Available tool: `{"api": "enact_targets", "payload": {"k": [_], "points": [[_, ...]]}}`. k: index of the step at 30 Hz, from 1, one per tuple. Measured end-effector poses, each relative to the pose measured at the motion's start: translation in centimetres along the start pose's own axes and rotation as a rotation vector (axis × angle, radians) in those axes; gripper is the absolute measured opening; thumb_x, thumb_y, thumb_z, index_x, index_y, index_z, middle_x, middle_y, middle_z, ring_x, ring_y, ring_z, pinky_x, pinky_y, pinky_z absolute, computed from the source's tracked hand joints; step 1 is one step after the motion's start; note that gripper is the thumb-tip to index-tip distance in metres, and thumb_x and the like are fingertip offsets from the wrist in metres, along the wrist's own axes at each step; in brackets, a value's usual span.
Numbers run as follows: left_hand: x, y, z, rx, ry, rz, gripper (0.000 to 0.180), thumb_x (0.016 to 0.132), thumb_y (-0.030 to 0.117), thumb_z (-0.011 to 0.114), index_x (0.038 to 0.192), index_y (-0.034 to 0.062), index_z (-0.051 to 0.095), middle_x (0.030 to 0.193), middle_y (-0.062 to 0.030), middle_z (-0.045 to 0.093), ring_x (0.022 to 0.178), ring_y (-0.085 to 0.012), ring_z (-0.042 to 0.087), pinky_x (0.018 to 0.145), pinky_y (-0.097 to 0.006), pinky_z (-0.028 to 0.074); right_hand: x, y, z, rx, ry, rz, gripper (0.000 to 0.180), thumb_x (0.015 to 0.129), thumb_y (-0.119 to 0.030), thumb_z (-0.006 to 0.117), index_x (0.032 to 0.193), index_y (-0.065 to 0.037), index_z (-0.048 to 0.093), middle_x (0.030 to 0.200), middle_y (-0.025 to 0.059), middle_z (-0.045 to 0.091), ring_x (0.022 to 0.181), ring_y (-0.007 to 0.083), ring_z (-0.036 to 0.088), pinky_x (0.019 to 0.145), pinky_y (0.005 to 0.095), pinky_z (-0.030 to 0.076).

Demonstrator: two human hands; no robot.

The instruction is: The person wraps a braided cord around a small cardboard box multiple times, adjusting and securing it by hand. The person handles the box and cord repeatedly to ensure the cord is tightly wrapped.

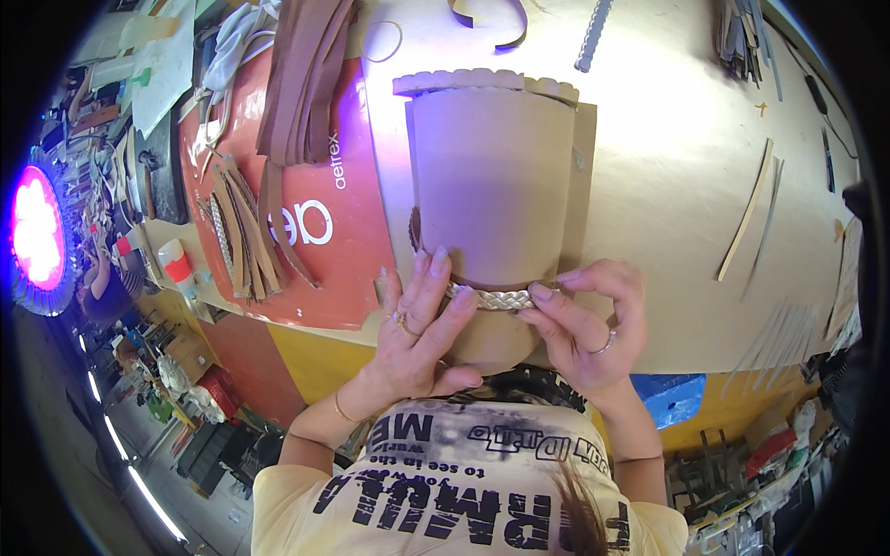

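At the near edge of the desk (667, 185), brown cylinder (491, 181) lying on its side. My left hand (417, 324) and right hand (589, 324) each pinch the braided trim (491, 298) against its near rim. Step seems to be pressing trim down; next likely calls for turning the cylinder, keeping tension even.

The near end of the tan cylinder (491, 185) is hidden behind the left hand (417, 324) and the right hand (584, 329), and the pale braided band (491, 298) shows only between their fingertips, so how far it wraps round the cylinder can't be told. Left of the cylinder, the brown strips (306, 74) run out past the top edge. Far left of it, a pink lamp (37, 232) glares too bright to read, and the clutter beneath is too small to make out.
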State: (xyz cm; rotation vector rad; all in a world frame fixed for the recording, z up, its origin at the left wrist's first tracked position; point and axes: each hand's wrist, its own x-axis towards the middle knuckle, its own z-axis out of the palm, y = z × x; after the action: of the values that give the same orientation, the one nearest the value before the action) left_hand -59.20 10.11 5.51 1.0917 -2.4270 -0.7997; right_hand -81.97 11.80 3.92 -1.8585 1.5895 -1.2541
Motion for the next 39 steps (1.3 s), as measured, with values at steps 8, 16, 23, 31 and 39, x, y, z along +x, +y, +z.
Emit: {"api": "enact_targets", "payload": {"k": [8,16,23,31,39], "points": [[0.0,-0.4,0.6,-0.055,0.053,0.028,0.085,0.088,0.069,0.047,0.137,-0.0019,0.049,0.148,-0.0363,0.031,0.139,-0.0541,0.028,0.113,-0.063,0.012,-2.2,0.0,1.2,-0.275,0.042,-0.067,0.037,0.079,-0.030,0.076,0.114,-0.020,0.072,0.110,0.0042,0.062,0.092,0.0231,0.053,0.079,0.0369,0.038],[1.1,-0.4,2.3,0.005,0.195,0.091,0.106,0.071,0.075,0.065,0.140,-0.0026,0.044,0.148,-0.0367,0.028,0.139,-0.0536,0.027,0.112,-0.061,0.018,-3.1,-0.4,2.0,-0.250,0.003,0.055,0.040,0.092,-0.033,0.062,0.124,-0.009,0.065,0.126,0.0146,0.056,0.108,0.0312,0.051,0.091,0.0419,0.039],[1.6,0.8,1.9,0.145,0.196,0.048,0.112,0.067,0.076,0.067,0.144,-0.0004,0.040,0.153,-0.0294,0.026,0.142,-0.0494,0.024,0.113,-0.061,0.013,-3.1,-1.8,0.7,-0.225,0.111,0.066,0.062,0.097,-0.034,0.053,0.146,0.001,0.038,0.145,0.0253,0.041,0.131,0.0419,0.040,0.109,0.0497,0.031],[1.4,-0.2,1.3,-0.247,0.155,0.087,0.098,0.084,0.071,0.051,0.149,-0.0005,0.033,0.157,-0.0312,0.014,0.145,-0.0482,0.013,0.117,-0.055,0.010,-1.5,-3.3,2.2,0.015,-0.237,-0.017,0.081,0.097,-0.061,0.035,0.149,0.002,0.031,0.154,0.0263,0.028,0.142,0.0489,0.023,0.114,0.0538,0.023],[1.7,-0.4,4.4,-0.492,0.462,-0.090,0.102,0.087,0.077,0.037,0.149,-0.0041,0.028,0.155,-0.0311,0.020,0.144,-0.0460,0.020,0.117,-0.052,0.015,-2.7,-2.8,4.4,0.021,-0.130,-0.001,0.082,0.096,-0.059,0.043,0.151,-0.001,0.026,0.156,0.0274,0.021,0.143,0.0492,0.018,0.117,0.0535,0.019]]}}
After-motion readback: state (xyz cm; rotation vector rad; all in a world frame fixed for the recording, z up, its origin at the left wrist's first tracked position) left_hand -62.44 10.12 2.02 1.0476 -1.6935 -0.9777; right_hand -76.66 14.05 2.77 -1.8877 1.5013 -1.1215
